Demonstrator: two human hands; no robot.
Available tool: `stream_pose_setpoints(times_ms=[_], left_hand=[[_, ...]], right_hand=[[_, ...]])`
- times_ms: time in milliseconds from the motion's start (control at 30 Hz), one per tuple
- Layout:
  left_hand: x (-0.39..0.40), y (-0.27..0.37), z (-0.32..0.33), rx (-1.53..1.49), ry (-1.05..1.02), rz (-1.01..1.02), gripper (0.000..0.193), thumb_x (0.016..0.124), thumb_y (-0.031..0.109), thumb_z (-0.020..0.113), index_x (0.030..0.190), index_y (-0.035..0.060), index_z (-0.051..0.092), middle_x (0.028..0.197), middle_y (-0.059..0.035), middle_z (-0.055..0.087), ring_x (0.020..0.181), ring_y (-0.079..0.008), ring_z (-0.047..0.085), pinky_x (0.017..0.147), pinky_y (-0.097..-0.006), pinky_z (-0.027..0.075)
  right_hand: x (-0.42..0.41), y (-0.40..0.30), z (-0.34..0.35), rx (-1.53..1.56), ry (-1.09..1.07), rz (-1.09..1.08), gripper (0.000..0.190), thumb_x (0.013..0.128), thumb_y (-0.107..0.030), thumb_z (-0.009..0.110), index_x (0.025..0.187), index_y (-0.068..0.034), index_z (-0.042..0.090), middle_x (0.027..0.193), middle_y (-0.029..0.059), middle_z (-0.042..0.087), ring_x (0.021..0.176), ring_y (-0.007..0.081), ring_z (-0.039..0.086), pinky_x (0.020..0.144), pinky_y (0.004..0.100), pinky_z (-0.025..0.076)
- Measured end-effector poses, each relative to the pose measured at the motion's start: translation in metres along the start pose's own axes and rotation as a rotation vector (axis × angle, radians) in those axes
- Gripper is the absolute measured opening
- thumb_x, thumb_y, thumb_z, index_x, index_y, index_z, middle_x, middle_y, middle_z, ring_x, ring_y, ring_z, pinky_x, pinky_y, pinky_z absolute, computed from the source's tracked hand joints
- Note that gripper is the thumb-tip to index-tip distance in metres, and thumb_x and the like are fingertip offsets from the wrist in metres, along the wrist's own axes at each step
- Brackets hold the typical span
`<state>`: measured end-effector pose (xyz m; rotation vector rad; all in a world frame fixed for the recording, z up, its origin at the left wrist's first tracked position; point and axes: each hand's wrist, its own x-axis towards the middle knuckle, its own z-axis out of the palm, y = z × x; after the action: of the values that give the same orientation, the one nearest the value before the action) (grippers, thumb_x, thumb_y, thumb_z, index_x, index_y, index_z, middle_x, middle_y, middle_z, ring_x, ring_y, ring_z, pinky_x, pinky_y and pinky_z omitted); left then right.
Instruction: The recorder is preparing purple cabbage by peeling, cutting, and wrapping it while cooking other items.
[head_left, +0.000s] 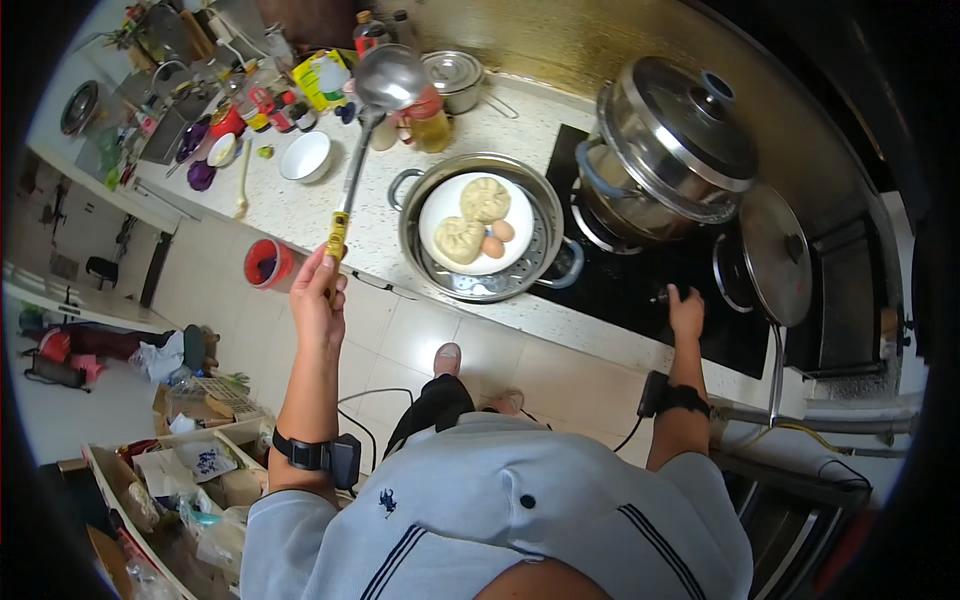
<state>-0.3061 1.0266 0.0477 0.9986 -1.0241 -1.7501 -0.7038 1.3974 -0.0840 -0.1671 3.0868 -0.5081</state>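
My left hand (320, 292) grips the yellow-patterned handle of a metal ladle (356, 165), its bowl raised over the counter. My right hand (686, 309) is at a small knob (661, 296) on the black gas hob (600, 296); whether the fingers hold it is unclear. Between my hands a steel steamer tier (409, 225) with blue-grey handles stands on the counter, overlapping the hob's edge. In it lies a white plate (435, 202) with two steamed buns (484, 199) and two brown eggs (493, 247). A lidded glass-and-steel pot (637, 161) stands on the rear burner.
A lidded pan (776, 255) sits at the hob's right, its long handle pointing towards me. Left along the counter (262, 214) are a white bowl (306, 157), bottles, an oil jug (429, 127), a small lidded pot (453, 79) and a sink (169, 131). A red bin (255, 274) stands on the floor.
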Motion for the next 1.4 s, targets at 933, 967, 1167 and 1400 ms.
stream_pose_setpoints(times_ms=[933,967,1167,1400], left_hand=[[0.273,0.110,-0.201,-0.134,0.095,-0.010,0.036,0.083,0.027,0.059,0.105,-0.0002,0.050,0.104,-0.0150,0.057,0.094,-0.0227,0.058,0.071,-0.0238,0.050],[0.275,0.098,-0.203,-0.152,0.168,0.015,0.035,0.084,0.026,0.057,0.106,-0.0006,0.049,0.104,-0.0147,0.055,0.096,-0.0229,0.057,0.074,-0.0247,0.049],[0.264,-0.008,-0.187,0.029,0.056,-0.291,0.031,0.086,0.017,0.053,0.113,0.0014,0.050,0.102,-0.0089,0.056,0.087,-0.0219,0.057,0.071,-0.0289,0.049],[0.227,-0.091,-0.011,0.622,-0.475,-0.344,0.042,0.086,0.019,0.054,0.124,0.0027,0.046,0.106,-0.0071,0.059,0.091,-0.0156,0.056,0.076,-0.0287,0.045]], right_hand=[[-0.122,-0.175,0.069,0.925,-0.172,0.409,0.019,0.088,-0.029,0.052,0.095,-0.012,0.059,0.076,-0.0044,0.061,0.060,0.0053,0.050,0.050,0.0204,0.042],[-0.121,-0.171,0.071,0.932,-0.176,0.390,0.016,0.087,-0.026,0.053,0.091,-0.013,0.060,0.075,-0.0047,0.060,0.060,0.0055,0.050,0.051,0.0208,0.041],[-0.121,-0.170,0.069,0.899,-0.049,0.362,0.021,0.081,-0.023,0.062,0.097,-0.010,0.061,0.074,-0.0045,0.058,0.062,0.0067,0.050,0.053,0.0231,0.041],[-0.117,-0.167,0.049,0.905,-0.307,0.265,0.024,0.076,-0.011,0.064,0.099,-0.008,0.060,0.071,-0.0050,0.055,0.060,0.0055,0.050,0.053,0.0205,0.042]])
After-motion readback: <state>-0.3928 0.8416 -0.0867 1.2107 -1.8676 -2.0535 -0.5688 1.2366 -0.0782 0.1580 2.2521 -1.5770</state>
